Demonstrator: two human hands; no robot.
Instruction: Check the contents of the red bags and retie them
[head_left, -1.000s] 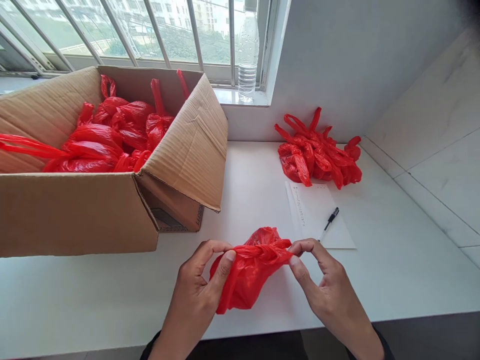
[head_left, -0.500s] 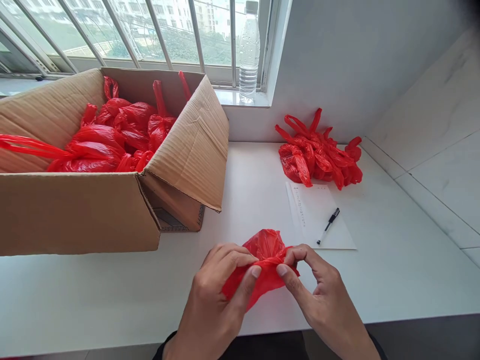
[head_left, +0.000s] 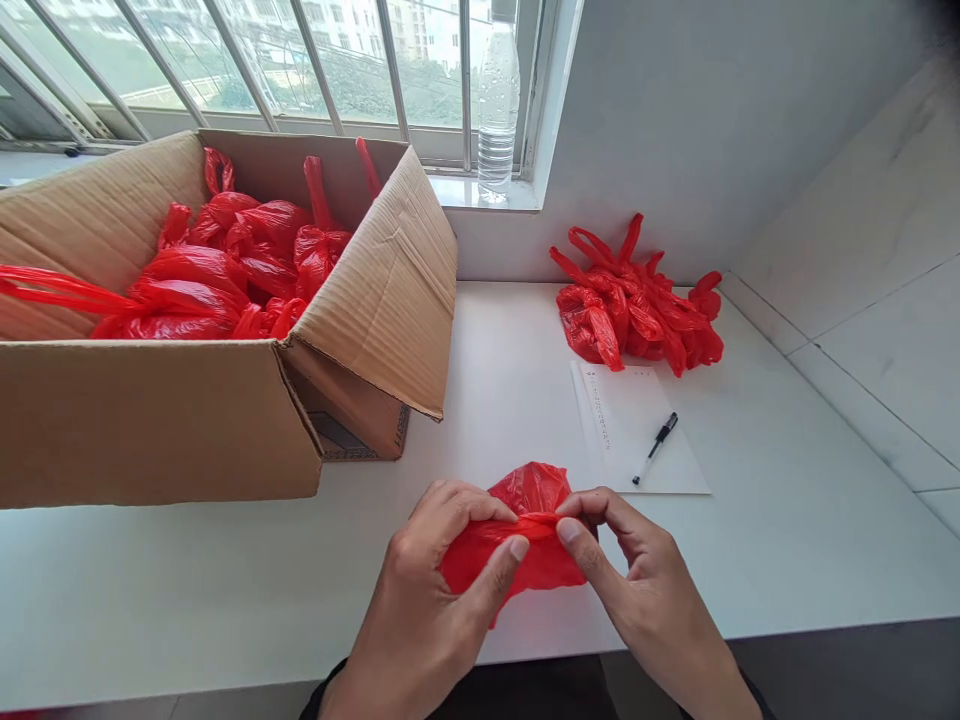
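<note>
A thin red plastic bag (head_left: pixel 532 490) is between my two hands, just above the near part of the white table (head_left: pixel 225 610). My left hand (head_left: pixel 450 590) pinches its gathered middle between thumb and fingers, from the left. From the right, my right hand (head_left: pixel 630 570) grips the same twisted band with thumb and forefinger. A puffed part of the bag bulges beyond the fingers, and a looser flap hangs toward me. Whether anything is inside the bag, I cannot tell.
To the left stands an open cardboard box (head_left: pixel 150 420) with several tied red bags (head_left: pixel 195 280). At the back right lies a pile of red bags (head_left: pixel 637 310), with a paper sheet (head_left: pixel 630 440) and pen (head_left: pixel 656 448) before it. A water bottle (head_left: pixel 498 110) stands on the windowsill.
My right hand's fingertips have shifted slightly left along the gathered band, closer to my left hand. The bag's near flap now spreads flatter and wider below the fingers.
</note>
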